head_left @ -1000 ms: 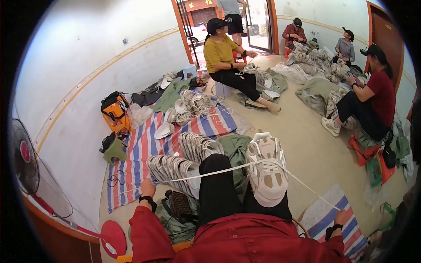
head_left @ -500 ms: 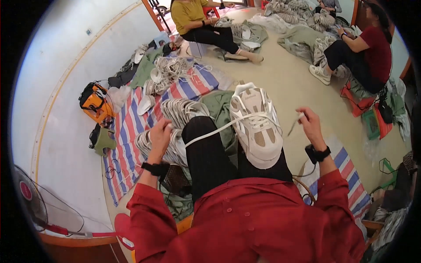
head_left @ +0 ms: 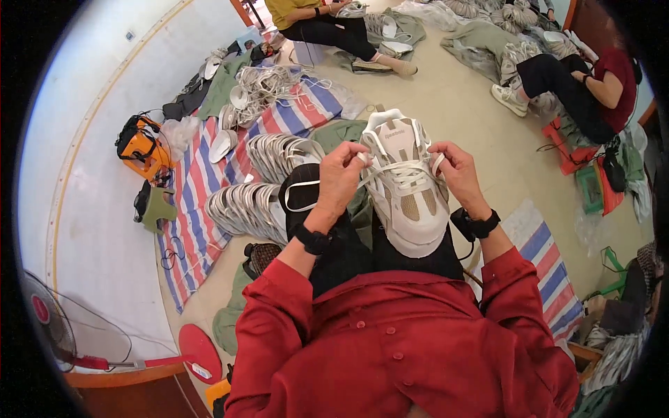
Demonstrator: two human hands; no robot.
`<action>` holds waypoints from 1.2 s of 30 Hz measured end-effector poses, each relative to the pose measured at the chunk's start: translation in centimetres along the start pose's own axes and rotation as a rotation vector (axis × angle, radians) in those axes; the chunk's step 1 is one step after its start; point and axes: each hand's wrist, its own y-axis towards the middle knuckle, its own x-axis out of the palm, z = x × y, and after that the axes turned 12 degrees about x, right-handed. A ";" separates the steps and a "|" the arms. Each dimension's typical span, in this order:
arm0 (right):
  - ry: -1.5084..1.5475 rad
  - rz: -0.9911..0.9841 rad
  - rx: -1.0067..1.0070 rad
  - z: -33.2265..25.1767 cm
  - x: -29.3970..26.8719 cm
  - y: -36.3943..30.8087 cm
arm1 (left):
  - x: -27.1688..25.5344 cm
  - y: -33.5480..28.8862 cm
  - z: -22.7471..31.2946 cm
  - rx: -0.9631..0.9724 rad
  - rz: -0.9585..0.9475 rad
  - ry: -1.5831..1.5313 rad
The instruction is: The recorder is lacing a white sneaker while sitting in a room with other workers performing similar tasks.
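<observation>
A white and beige sneaker [head_left: 410, 224] rests on my knees, its toe pointing toward me and its tongue away. White shoelace [head_left: 304, 184] crosses the tongue in rows, and a loose length of it loops out past my left hand [head_left: 340, 180]. That hand is closed beside the shoe's left upper edge, pinching the lace between thumb and finger. On the opposite side, my right hand [head_left: 458, 175] is closed on lace close to the eyelets. Both hands are near the collar, one on each side of the tongue.
Rows of nested shoe parts [head_left: 245, 209] stand left of my knees. A striped sheet [head_left: 191, 233] holds a pile of laces [head_left: 268, 90]. Two seated people work ahead, one in yellow [head_left: 282, 8], one in dark red [head_left: 610, 87]. A fan [head_left: 49, 317] stands lower left.
Both hands have come inward from wide apart to the sides of the shoe. The lace that stretched taut to the left now hangs in a loop. The view has shifted slightly.
</observation>
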 end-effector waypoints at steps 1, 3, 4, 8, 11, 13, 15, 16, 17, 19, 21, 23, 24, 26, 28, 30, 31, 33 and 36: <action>0.004 0.008 0.025 0.2 0.1 -0.1 | 0.5 -0.1 -0.2 -0.008 -0.007 -0.002; 0.010 0.017 0.056 0.5 0.1 -0.2 | 1.2 -0.7 -0.8 -0.040 -0.001 -0.033; -0.036 0.042 0.034 0.7 0.1 -0.2 | 1.4 -0.9 -1.3 -0.076 -0.012 -0.041; -0.112 0.039 -0.027 1.2 -0.4 -0.2 | 1.7 -1.6 -2.1 -0.135 -0.006 -0.070; -0.134 0.010 -0.006 0.9 -0.6 -0.4 | 1.6 -1.8 -2.2 -0.140 -0.010 -0.076; -0.103 0.014 -0.020 0.7 -0.6 -0.4 | 1.8 -1.9 -2.0 -0.138 -0.012 -0.086; -0.071 0.016 -0.035 0.3 -0.6 -0.3 | 2.0 -2.0 -1.8 -0.066 0.092 -0.135; -0.093 0.047 -0.030 0.1 -0.5 -0.2 | 2.0 -2.0 -1.7 -0.067 0.092 -0.135; -0.115 0.078 -0.025 0.0 -0.4 -0.1 | 2.0 -1.9 -1.6 -0.054 0.090 -0.117; -0.173 0.078 -0.048 0.0 -0.1 0.1 | 2.0 -2.0 -1.6 -0.040 0.090 -0.098; -0.232 0.078 -0.072 -0.1 0.3 0.1 | 2.1 -2.2 -1.6 -0.071 0.019 -0.040; -0.404 0.146 -0.172 -0.5 0.5 -0.1 | 2.2 -2.4 -1.7 -0.068 0.013 0.010; -0.406 0.146 -0.172 -0.5 0.4 -0.1 | 2.3 -2.5 -1.7 -0.063 0.004 0.060; -0.488 0.147 -0.196 -0.4 0.3 -0.2 | 2.4 -2.6 -1.8 -0.070 0.000 0.051; -0.534 0.156 -0.275 -1.0 0.4 -0.1 | 2.4 -2.5 -1.5 -0.068 -0.001 0.046; -0.578 0.162 -0.353 -1.8 0.3 0.0 | 2.3 -2.6 -1.3 -0.059 -0.015 0.077; -0.661 0.117 -0.388 -2.3 0.1 0.3 | 2.3 -2.6 -1.4 -0.060 -0.011 0.079; -0.740 0.065 -0.424 -3.2 -0.3 0.9 | 2.4 -2.6 -1.6 -0.040 0.013 0.038; -0.827 -0.062 -0.431 -4.5 -0.6 1.4 | 2.8 -2.7 -1.8 -0.022 0.031 0.051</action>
